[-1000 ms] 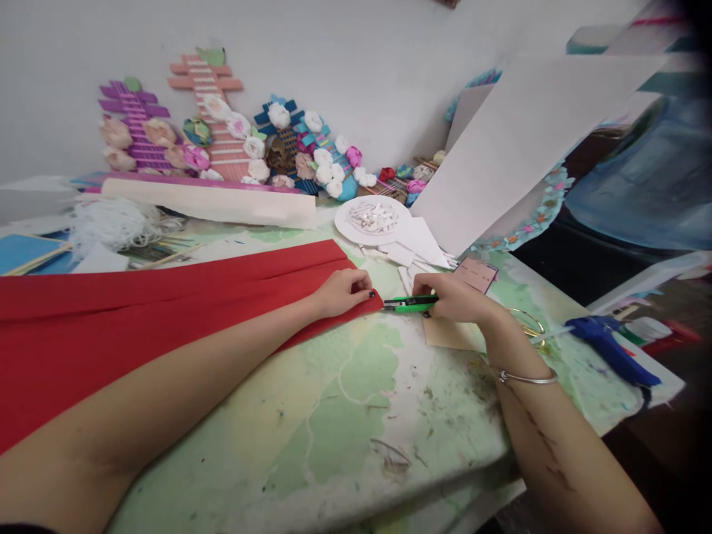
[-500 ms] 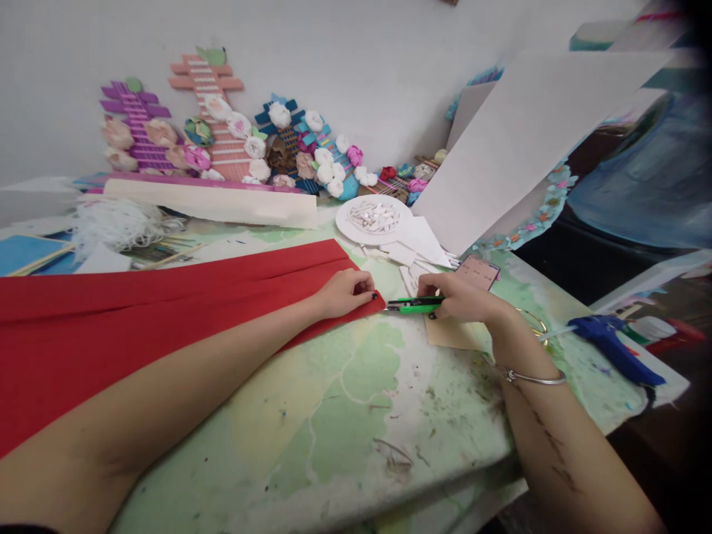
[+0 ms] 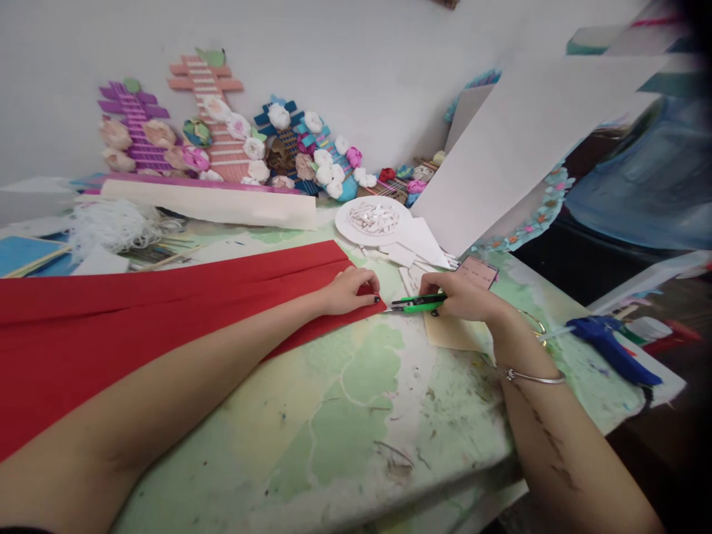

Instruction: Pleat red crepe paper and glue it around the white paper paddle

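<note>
Currently, head view: the red sheet (image 3: 167, 311) lies flat on the desk (image 3: 345, 415), running from the left edge to a narrow end near the desk's middle. The left hand (image 3: 349, 291) rests on that end, fingers curled together and their tips pressed down on the sheet; whether the thumb sits under the edge cannot be told. The right hand (image 3: 464, 297) is closed around a green cutter (image 3: 416, 303), gripping its rear half. The cutter's tip points at the sheet's end, just beside the left fingertips. Under the right hand lies a tan card (image 3: 450, 334). A white plate (image 3: 374, 220) stands toward the far edge; a blue glue gun (image 3: 609, 345) lies near the right edge.

Hazards, as judged:
- The blade tip is very near the left fingertips; a slip toward them could cut the hand.
- The sheet is pinned at one end only; light pressure could let it shift or buckle, giving a crooked or torn edge.
</note>
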Tool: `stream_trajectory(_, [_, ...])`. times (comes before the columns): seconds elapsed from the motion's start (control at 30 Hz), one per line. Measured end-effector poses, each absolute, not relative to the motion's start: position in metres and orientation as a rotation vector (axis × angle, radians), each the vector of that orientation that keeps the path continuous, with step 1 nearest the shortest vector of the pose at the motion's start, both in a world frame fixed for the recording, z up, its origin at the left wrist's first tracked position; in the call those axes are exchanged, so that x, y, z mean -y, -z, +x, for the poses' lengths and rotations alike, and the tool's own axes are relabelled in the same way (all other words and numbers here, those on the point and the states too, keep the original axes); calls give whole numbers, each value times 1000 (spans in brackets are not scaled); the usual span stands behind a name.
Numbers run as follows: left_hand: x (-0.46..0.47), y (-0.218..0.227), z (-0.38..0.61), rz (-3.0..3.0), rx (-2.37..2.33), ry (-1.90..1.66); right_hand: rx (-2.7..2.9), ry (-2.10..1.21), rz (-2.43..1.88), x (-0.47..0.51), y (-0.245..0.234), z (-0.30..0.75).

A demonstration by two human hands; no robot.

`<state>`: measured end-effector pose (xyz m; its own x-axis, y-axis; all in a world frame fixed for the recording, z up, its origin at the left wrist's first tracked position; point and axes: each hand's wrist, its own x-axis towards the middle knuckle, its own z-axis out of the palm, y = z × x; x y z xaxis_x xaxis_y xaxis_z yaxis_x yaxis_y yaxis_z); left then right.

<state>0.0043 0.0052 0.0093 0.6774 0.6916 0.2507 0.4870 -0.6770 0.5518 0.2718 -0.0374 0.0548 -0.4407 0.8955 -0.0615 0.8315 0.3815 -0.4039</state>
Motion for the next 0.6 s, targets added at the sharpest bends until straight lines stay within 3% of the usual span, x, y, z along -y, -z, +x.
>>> stream_trajectory(0.27, [-24, -39, 13, 2483, -694, -132, 2468, -533, -1538, 39, -54, 268])
stream_trajectory(0.6, [-31, -26, 19, 2605, -625, -231, 2460, -382, -1557, 39, -56, 268])
